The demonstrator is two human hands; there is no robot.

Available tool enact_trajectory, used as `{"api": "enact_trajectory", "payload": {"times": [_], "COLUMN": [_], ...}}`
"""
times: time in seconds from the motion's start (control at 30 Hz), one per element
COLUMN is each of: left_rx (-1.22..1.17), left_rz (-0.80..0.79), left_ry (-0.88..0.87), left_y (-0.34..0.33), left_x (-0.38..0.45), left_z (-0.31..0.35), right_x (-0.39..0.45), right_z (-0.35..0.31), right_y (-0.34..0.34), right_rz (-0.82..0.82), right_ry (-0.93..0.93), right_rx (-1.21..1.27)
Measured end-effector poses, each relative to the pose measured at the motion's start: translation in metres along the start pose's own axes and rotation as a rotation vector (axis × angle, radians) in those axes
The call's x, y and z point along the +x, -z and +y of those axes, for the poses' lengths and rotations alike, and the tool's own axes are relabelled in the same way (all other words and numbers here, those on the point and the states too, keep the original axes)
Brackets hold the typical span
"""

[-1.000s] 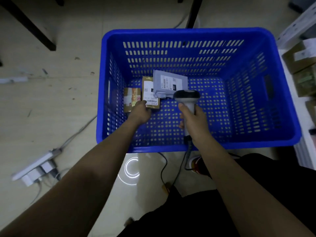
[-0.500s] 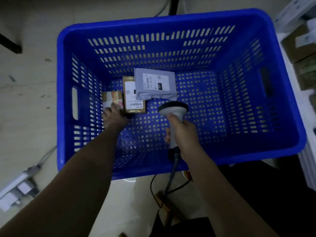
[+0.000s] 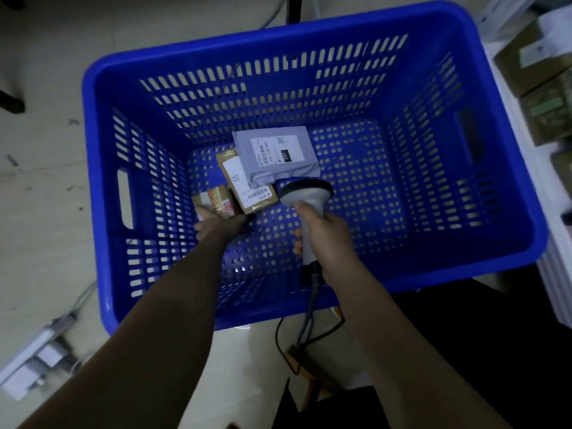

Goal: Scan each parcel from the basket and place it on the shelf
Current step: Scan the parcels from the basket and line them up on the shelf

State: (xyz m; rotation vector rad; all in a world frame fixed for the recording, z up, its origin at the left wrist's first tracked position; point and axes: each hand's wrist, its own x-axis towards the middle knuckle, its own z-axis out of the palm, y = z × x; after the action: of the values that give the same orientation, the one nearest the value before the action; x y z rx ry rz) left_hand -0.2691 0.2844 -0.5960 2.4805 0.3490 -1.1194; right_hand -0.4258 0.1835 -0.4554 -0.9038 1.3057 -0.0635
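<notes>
The right hand (image 3: 322, 233) grips the handle of the scanner (image 3: 306, 199), fingers curled round it, scanner head just beside the grey mailer bag (image 3: 275, 156). The left hand (image 3: 216, 224) touches the small brown parcel (image 3: 216, 204) at the floor of the blue basket (image 3: 510, 243); whether its fingers are wide or closing cannot be told owing to blur. A second brown parcel (image 3: 244, 181) lies touching the small one, partly under the grey bag. Boxes (image 3: 538, 66) stand on the shelf, well right of the right-hand fingers.
</notes>
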Motion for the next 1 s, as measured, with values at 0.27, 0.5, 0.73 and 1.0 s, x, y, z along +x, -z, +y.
{"api": "enact_trajectory", "payload": {"times": [0.27, 0.5, 0.73, 1.0], "left_rx": [-0.620, -0.829, -1.157, -0.639], "left_rz": [-0.200, -0.563, -0.979, -0.498], "left_ry": [-0.098, -0.481, -0.306, -0.574], "left_y": [0.031, 0.079, 0.072, 0.062], "left_x": [-0.064, -0.131, -0.184, -0.217], "left_z": [0.004, 0.003, -0.013, -0.013], "right_x": [-0.008, -0.032, -0.053, -0.079], "right_z": [-0.010, -0.031, -0.031, -0.026], "right_y": [0.005, 0.016, 0.031, 0.040], "right_rz": [0.085, 0.086, 0.070, 0.046], "right_ry": [-0.017, 0.182, 0.299, 0.373], "right_rx": [0.119, 0.311, 0.235, 0.152]}}
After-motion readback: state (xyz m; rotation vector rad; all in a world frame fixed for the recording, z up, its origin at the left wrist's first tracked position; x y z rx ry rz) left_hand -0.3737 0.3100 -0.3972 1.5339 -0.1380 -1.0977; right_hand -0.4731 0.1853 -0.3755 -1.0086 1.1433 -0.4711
